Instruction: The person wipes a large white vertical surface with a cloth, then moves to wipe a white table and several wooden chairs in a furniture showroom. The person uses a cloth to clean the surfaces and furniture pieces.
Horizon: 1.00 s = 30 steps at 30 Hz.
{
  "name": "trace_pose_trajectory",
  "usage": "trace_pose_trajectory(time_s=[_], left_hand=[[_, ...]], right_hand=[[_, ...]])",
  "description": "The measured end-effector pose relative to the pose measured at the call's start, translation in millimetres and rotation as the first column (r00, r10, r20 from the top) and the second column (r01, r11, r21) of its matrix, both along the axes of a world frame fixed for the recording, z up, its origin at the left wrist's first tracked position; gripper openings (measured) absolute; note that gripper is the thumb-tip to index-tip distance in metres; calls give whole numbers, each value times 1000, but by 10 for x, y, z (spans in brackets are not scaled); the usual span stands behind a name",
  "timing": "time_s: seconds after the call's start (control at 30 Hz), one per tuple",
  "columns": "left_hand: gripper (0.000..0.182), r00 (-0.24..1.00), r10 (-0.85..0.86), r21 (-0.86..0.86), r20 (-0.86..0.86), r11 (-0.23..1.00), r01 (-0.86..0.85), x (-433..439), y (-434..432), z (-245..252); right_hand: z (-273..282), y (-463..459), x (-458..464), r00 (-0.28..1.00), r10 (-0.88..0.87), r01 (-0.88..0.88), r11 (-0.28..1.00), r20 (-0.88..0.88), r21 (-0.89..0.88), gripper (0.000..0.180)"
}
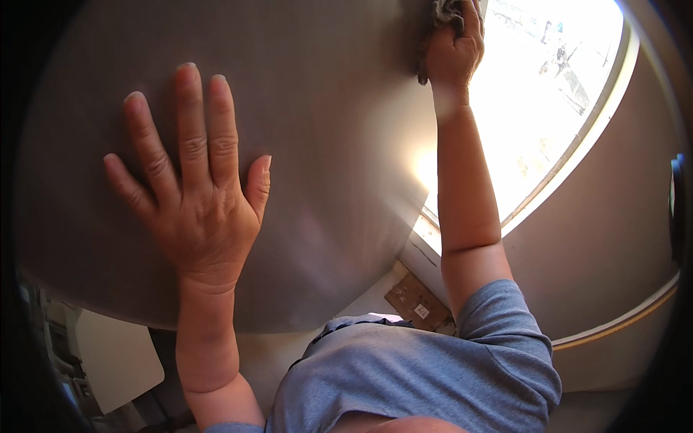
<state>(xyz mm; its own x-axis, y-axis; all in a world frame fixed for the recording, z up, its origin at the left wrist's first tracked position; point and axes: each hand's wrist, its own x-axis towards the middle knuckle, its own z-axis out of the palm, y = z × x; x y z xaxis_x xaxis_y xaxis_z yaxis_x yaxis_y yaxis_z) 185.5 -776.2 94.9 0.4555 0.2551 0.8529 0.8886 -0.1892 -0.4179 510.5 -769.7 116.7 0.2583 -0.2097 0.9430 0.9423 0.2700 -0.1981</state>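
Note:
My left hand (203, 211) lies palm down, fingers spread, apparently flat on a large, smooth grey-brown tabletop or panel (319, 162). Nothing is held in it. At the upper right, my right arm reaches far out, and my right hand (453, 57) grips a crumpled grey cloth (448, 12). That cloth sits against the surface near its right edge; its far part is cut off by the picture's top. Glare brightens the surface beside my right forearm.
Right of the surface is a bright, overexposed window (541, 108) with a pale frame (574, 176). A brown cardboard box (417, 300) with a label lies below, near my body. At lower left stands a pale rounded panel (113, 357), perhaps a seat or chair back.

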Motion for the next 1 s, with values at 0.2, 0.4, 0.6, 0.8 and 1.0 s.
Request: trace_pose_trajectory(time_s=[0.2, 0.4, 0.6, 0.8, 1.0], left_hand=[[67, 999, -47, -15, 20, 999, 47, -28, -8, -24], [71, 990, -133, -26, 45, 991, 134, -39, -18, 6], [73, 987, -153, -31, 40, 987, 155, -91, -31, 37], [75, 965, -250, -70, 75, 964, 256, -87, 0, 8], [69, 951, -296, -60, 89, 951, 302, -143, 55, -105]], right_hand=[[-354, -21, 91, 976, 10, -20, 999, -219, -39, 54], [-1064, 4, 230, 916, 152, -140, 988, -371, 59, 49], [-1705, -214, -318, 479, 429, -468, 863, -766, 191, 53], [-2289, -234, -998, 620, 139, -296, 953, -772, -67, 58], [-1762, -398, -1520, 873, 96, -251, 929, -479, -271, 60]])
